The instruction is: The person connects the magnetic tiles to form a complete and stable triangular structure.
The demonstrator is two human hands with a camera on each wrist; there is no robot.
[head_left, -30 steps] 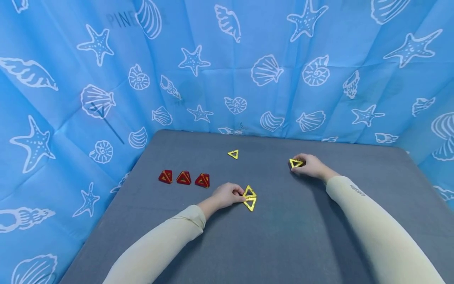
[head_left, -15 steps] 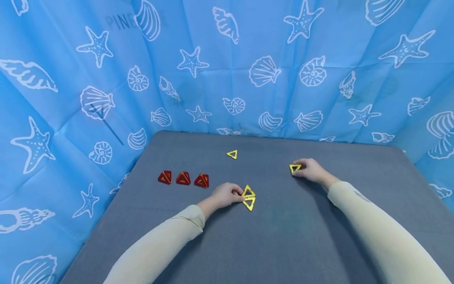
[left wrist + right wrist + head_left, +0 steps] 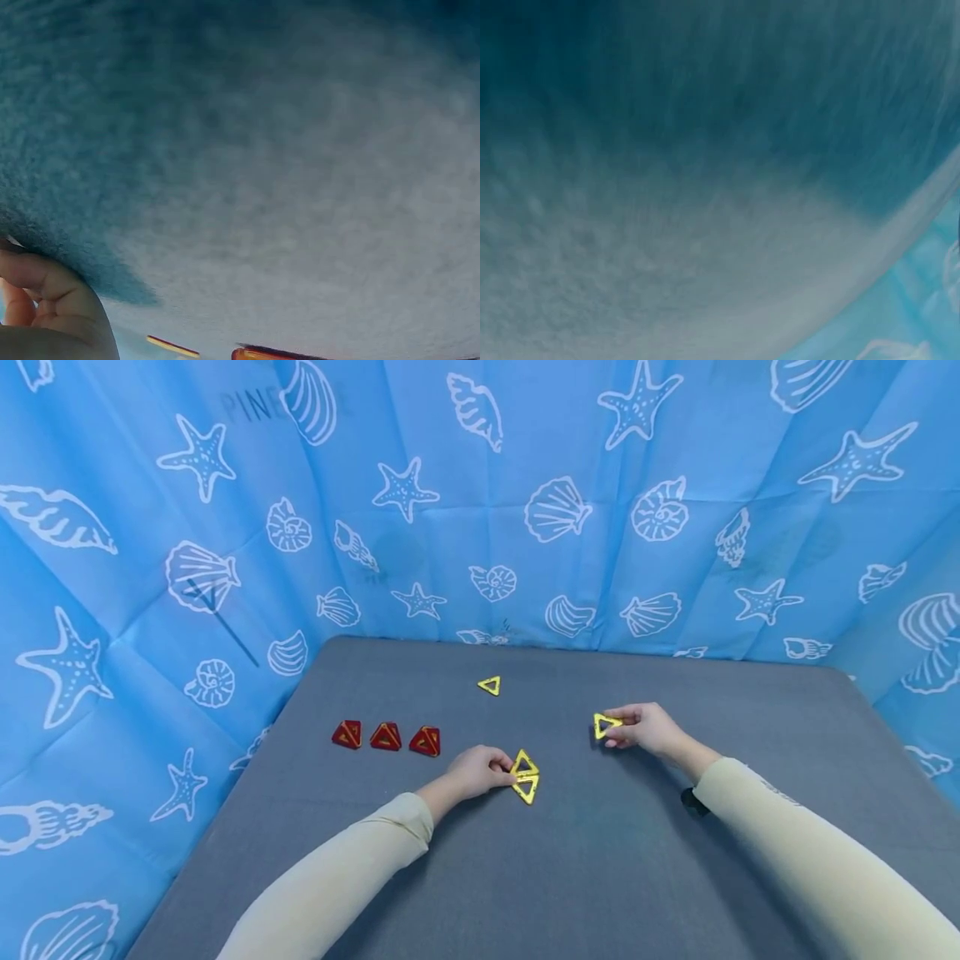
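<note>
My left hand (image 3: 480,772) pinches the left side of two yellow triangular magnetic tiles (image 3: 527,788) that lie edge to edge on the grey table. In the left wrist view only the curled fingers (image 3: 60,300) of this hand show, at the lower left. Farther right, my right hand (image 3: 648,728) holds another yellow triangular tile (image 3: 597,727) between thumb and fingers, just over the cloth. The right wrist view shows neither that hand nor its tile. A single yellow triangular tile (image 3: 490,686) lies apart near the back.
Three red triangular pieces (image 3: 386,737) lie in a row on the left of the table (image 3: 585,877). Behind the table's far edge hangs a blue curtain (image 3: 450,527) with white shells and starfish. A dark round object (image 3: 695,802) shows under the right sleeve.
My right hand has drawn its yellow tile toward the left and a little nearer. The left hand stays in place at the joined pair.
</note>
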